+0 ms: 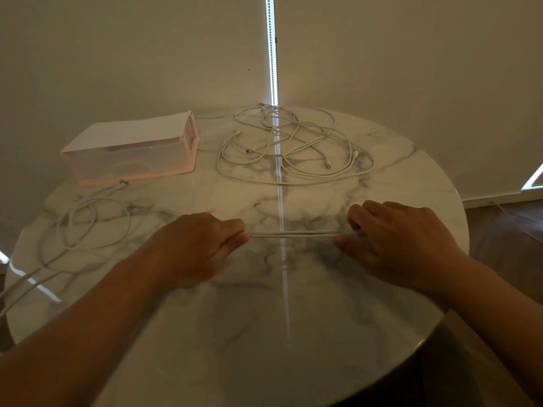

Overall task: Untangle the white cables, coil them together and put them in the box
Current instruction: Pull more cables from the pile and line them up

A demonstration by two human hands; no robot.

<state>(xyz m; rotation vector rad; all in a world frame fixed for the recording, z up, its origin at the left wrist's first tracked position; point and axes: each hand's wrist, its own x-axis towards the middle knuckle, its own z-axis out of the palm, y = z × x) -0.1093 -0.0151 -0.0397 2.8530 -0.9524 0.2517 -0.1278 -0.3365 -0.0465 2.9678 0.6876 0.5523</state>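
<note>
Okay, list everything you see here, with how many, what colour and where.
Table: one, round, white marble with grey veins, under everything.
Box: one, pale pink, see-through, white top, far left of the table.
Tangled cables: several, white, far side, right of the box.
Loose cable: count unclear, white, left side, trailing off the near-left edge.
Held cable: two white strands stretched between both hands.
Blinds: two, beige, behind the table.
Floor: dark wood, right.
Left hand: grips the held cable's left end.
Right hand: pinches its right end.
</note>
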